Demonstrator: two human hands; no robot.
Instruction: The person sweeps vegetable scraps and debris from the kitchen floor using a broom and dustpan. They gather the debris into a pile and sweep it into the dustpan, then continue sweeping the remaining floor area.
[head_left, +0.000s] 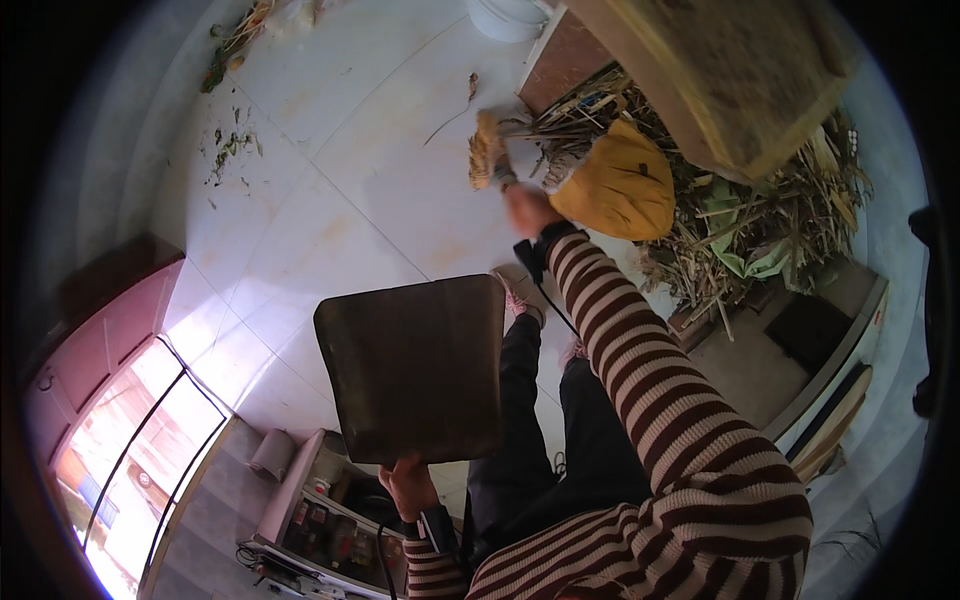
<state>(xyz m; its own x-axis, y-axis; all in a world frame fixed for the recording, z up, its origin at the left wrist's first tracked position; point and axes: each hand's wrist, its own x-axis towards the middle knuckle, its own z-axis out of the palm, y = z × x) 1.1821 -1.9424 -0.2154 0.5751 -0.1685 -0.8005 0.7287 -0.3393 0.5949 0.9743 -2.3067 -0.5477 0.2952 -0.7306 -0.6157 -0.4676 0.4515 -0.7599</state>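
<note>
My left hand (410, 486) grips the near edge of a dark, flat square board or pan (412, 367), which hides part of the floor and my legs. Farther forward, my right hand (529, 210) is closed round the bound handle of a short straw brush (484, 150); both are blurred. The brush's bristles are over the pale tiled floor (337, 172). Just right of my right hand lies a mustard-yellow cloth item (622, 184), against a heap of dry stalks and husks (750, 232).
A wooden slab (750, 75) juts over the heap at the upper right. Leafy scraps (229, 150) lie on the floor at left. A white bucket (510, 16) stands at the top. Near my left arm is an open-fronted cabinet (330, 525); a doorway (142, 450) is at lower left.
</note>
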